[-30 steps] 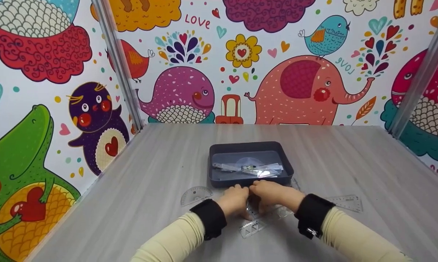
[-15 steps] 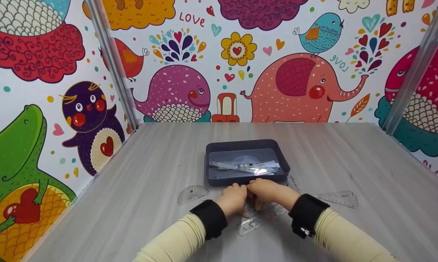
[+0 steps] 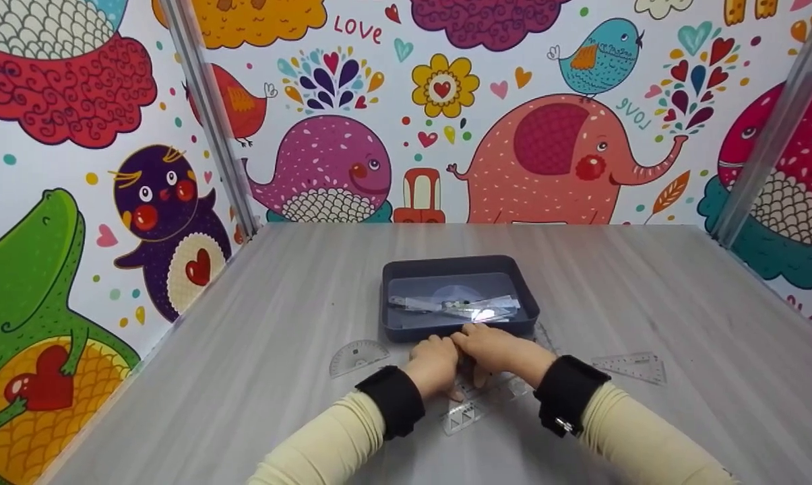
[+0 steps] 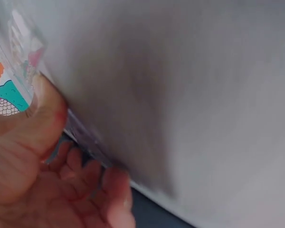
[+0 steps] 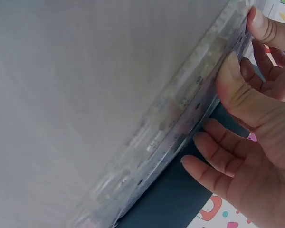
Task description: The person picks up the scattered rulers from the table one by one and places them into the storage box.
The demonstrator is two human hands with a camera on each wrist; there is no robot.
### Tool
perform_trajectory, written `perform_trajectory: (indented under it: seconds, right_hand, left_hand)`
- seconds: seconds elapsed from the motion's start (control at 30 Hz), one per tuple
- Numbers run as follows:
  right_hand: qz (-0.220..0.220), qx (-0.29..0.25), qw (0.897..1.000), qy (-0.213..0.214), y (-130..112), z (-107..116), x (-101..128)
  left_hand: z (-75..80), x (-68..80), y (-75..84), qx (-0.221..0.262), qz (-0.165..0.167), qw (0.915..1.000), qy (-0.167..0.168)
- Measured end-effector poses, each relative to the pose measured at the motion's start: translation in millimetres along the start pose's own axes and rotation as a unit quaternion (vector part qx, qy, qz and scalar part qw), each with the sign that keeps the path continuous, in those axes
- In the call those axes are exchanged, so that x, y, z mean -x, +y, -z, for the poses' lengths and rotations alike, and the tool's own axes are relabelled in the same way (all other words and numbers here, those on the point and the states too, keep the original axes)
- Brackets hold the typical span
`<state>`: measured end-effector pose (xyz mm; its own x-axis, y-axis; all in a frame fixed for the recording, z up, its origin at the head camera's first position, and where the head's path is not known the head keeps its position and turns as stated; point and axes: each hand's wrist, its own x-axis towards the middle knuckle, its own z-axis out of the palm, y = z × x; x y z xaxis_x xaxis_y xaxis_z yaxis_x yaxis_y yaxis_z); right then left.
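Observation:
My left hand (image 3: pixel 435 366) and right hand (image 3: pixel 492 347) are close together at the near side of a dark box (image 3: pixel 459 333). Both grip clear drawing pieces lying there: a clear ruler (image 3: pixel 461 419) with triangle cut-outs sticks out toward me under the left hand, and a clear set square (image 3: pixel 544 335) shows by the right. In the right wrist view, that hand's thumb (image 5: pixel 237 83) lies on the stacked clear edges, with its fingers beyond them. The left wrist view has the left thumb (image 4: pixel 50 109) on clear plastic, fingers curled. Which piece each hand pinches is partly hidden.
Inside the box lie clear rulers (image 3: pixel 446 307) and a round clear piece. A clear protractor (image 3: pixel 358 357) lies to the left on the grey table (image 3: pixel 298 289), and another clear triangular ruler (image 3: pixel 631 366) to the right. Patterned walls with metal posts enclose the table.
Both hands stay in nearly the same place at the box's near side; the right hand has shifted slightly up toward the rim. The head view has moved a little. Nothing else has visibly moved.

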<state>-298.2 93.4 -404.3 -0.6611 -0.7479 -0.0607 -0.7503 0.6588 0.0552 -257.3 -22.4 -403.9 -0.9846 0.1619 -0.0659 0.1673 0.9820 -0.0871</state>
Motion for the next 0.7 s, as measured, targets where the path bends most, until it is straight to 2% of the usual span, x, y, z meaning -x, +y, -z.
perform_trajectory:
  seconds: [0.13, 0.3, 0.53, 0.7]
  right_hand:
    - [0.017, 0.0, 1.0, -0.009, 0.7, 0.1, 0.8]
    - [0.036, -0.002, 0.999, -0.014, 2.3, -1.6, 1.3]
    - [0.043, 0.014, 0.999, 0.021, -1.4, -1.2, 2.3]
    - [0.008, 0.009, 1.0, 0.022, -0.5, -2.3, 1.9]
  left_hand:
    - [2.1, 0.7, 4.7, -0.043, 0.035, 0.9984, -0.011]
    - [2.3, 2.7, 6.7, -0.087, 0.026, 0.9958, -0.014]
    - [0.5, 1.6, 5.1, -0.066, -0.009, 0.9971, -0.038]
    - [2.9, 1.9, 5.9, -0.051, -0.022, 0.9979, -0.033]
